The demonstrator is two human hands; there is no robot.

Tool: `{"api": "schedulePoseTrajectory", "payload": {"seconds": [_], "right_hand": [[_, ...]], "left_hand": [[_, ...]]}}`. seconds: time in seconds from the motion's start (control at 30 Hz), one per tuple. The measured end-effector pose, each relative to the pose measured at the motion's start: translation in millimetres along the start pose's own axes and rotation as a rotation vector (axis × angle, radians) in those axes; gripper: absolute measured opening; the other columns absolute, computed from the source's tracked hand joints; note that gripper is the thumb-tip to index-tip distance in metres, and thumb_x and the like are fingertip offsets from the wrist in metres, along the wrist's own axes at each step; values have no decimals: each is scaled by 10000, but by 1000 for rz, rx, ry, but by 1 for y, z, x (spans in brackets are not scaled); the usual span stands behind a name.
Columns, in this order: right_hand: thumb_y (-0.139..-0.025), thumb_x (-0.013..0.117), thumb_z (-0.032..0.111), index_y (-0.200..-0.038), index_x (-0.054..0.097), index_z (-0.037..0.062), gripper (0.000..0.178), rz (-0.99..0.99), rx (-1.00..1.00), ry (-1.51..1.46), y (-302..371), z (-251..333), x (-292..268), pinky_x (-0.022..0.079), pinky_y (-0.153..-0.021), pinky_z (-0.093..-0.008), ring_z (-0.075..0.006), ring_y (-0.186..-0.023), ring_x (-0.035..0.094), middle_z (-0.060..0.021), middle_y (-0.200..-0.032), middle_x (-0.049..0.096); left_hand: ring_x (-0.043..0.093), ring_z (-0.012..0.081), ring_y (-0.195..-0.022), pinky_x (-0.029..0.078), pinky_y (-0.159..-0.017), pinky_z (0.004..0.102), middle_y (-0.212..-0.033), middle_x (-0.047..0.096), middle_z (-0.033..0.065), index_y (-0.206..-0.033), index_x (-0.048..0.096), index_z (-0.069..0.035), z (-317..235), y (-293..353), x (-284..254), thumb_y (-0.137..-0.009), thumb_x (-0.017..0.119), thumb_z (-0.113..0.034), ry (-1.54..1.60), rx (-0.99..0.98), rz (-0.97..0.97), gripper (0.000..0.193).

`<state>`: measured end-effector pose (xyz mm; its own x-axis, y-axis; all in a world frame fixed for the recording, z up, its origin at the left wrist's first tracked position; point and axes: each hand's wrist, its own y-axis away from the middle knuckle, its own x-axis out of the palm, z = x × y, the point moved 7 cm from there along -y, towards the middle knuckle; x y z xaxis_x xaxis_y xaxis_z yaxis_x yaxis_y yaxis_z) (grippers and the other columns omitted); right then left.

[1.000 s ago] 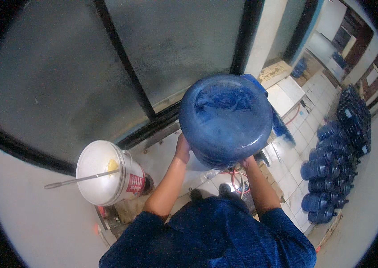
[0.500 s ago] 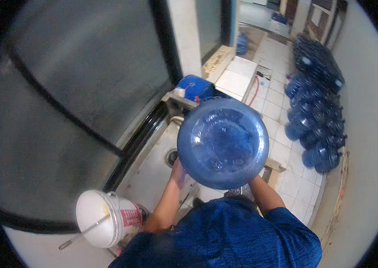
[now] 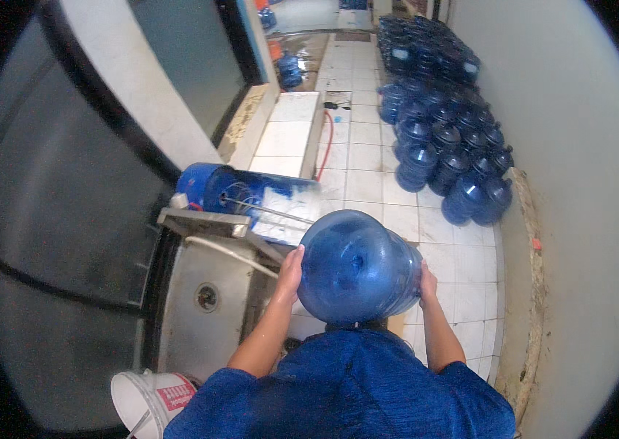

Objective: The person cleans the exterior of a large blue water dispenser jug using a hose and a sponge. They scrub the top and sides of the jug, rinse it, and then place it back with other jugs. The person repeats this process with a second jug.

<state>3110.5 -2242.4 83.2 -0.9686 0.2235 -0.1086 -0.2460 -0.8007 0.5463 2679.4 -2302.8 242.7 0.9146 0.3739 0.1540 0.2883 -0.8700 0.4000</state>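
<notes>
I hold a large blue water jug (image 3: 357, 267) in front of my chest, its round base turned up toward the camera. My left hand (image 3: 291, 272) presses against its left side. My right hand (image 3: 426, 282) presses against its right side. The jug hangs over the white tiled floor (image 3: 368, 157), just right of a steel sink (image 3: 203, 300). My blue sleeves fill the bottom of the picture.
A blue jug (image 3: 225, 190) lies on its side on a rack behind the sink. Several blue jugs (image 3: 441, 110) stand in rows along the right wall. A white bucket (image 3: 150, 399) sits at lower left. A red hose (image 3: 322, 143) runs beside a tiled ledge.
I have turned to the right with the jug. The sink and bucket slid to the left and down, and the rows of jugs along the wall came into fuller view.
</notes>
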Motion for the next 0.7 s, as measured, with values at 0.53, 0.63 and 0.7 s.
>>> {"api": "schedulePoseTrajectory", "payload": {"seconds": [0.53, 0.63, 0.7], "right_hand": [[-967, 615, 557, -1215, 667, -78, 684, -446, -335, 157, -50, 151, -146, 495, -950, -393, -320, -1055, 671, -228, -1127, 714], [-956, 642, 550, -1237, 660, -68, 679, -431, -340, 169, -89, 187, -125, 491, -966, -387, -314, -1081, 670, -230, -1151, 711], [-949, 645, 559, -1246, 658, -62, 689, -384, -333, 180, -120, 221, -99, 488, -976, -388, -319, -1099, 668, -233, -1168, 706]], "left_hand": [[612, 257, -1086, 477, -984, 386, -1236, 656, 157, -1307, 612, 64, 26, -144, 171, -1038, 301, -673, -153, -171, 104, 844], [615, 287, -1177, 495, -1023, 432, -1282, 644, 172, -1338, 592, 50, 9, -188, 184, -1020, 327, -693, -2, -200, 105, 850], [611, 293, -1199, 494, -1032, 445, -1309, 631, 174, -1362, 578, 37, -12, -213, 189, -1006, 342, -712, 23, -257, 51, 862]]}}
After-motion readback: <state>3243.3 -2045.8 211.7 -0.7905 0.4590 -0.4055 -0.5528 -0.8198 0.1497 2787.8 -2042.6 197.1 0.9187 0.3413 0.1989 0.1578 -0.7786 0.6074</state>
